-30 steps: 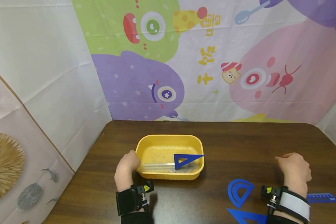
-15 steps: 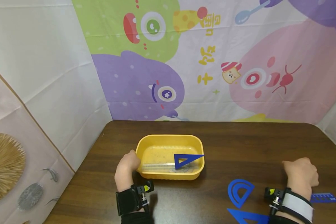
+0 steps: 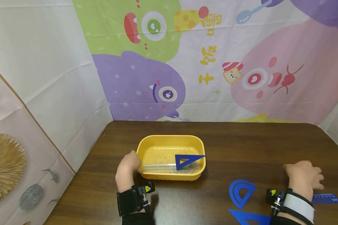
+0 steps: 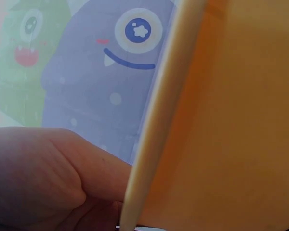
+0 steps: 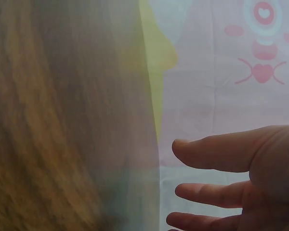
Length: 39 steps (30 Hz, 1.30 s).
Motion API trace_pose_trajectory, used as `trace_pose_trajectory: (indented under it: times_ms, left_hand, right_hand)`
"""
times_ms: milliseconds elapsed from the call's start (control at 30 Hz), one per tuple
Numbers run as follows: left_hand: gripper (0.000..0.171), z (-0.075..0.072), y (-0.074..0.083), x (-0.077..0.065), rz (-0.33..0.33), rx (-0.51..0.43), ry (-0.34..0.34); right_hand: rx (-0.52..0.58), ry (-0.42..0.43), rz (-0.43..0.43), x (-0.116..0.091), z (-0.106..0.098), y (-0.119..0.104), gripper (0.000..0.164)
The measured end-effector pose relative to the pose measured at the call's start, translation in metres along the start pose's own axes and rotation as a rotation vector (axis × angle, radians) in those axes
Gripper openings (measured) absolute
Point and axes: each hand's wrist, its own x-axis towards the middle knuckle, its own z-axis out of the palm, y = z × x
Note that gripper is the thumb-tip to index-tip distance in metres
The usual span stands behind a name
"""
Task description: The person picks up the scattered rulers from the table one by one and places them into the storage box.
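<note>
A yellow plastic tray (image 3: 169, 139) stands on the table, holding a clear ruler (image 3: 157, 168) and a blue set square (image 3: 181, 166) whose tip lies over the right rim. My left hand (image 3: 128, 164) grips the tray's left side; in the left wrist view the thumb (image 4: 103, 168) passes behind the rim, and the other fingertips are hidden. Over the right part of the table is my right hand (image 3: 302, 175), fingers apart and holding nothing. Just past its wrist lies a blue ruler (image 3: 326, 198), partly covered by the arm.
A blue protractor (image 3: 236, 195) lies right of the tray, and a second blue set square (image 3: 246, 215) is nearer the front, partly behind the right wrist's camera. A printed cloth (image 3: 208, 103) hangs along the table's far edge.
The right hand has moved slightly to the right and nearer the front, and its fingers have spread. The left hand, tray and blue pieces have stayed in place.
</note>
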Motion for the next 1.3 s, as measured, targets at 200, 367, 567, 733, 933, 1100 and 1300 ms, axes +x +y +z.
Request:
trace_pose_trajectory:
  times_ms: [200,367,567,733,933,1100,1300]
  left_hand:
    - [0.035,0.000,0.000,0.001,-0.004,-0.004,0.003]
    - [0.034,0.000,0.000,0.001,0.002,-0.004,0.006]
    - [0.034,0.000,-0.001,0.000,0.002,0.000,0.003]
    - [0.036,-0.001,-0.001,0.000,0.003,0.003,-0.001]
    - [0.036,-0.001,-0.002,0.000,0.001,-0.001,-0.003]
    - [0.036,-0.001,-0.002,0.000,0.003,-0.005,0.000]
    - [0.034,-0.001,-0.001,0.000,0.010,-0.008,0.008]
  right_hand:
    - [0.020,-0.009,0.043,0.002,0.000,0.001,0.081]
    - [0.041,-0.015,0.060,0.002,0.003,0.003,0.083]
    - [0.043,-0.061,0.090,0.001,0.006,0.003,0.088]
    - [0.020,-0.079,0.110,0.002,0.008,0.003,0.089]
    - [0.007,-0.086,0.131,-0.004,0.007,0.000,0.083]
    - [0.008,-0.061,0.101,-0.002,0.009,0.001,0.082]
    - [-0.004,-0.011,0.035,0.001,0.011,0.003,0.075]
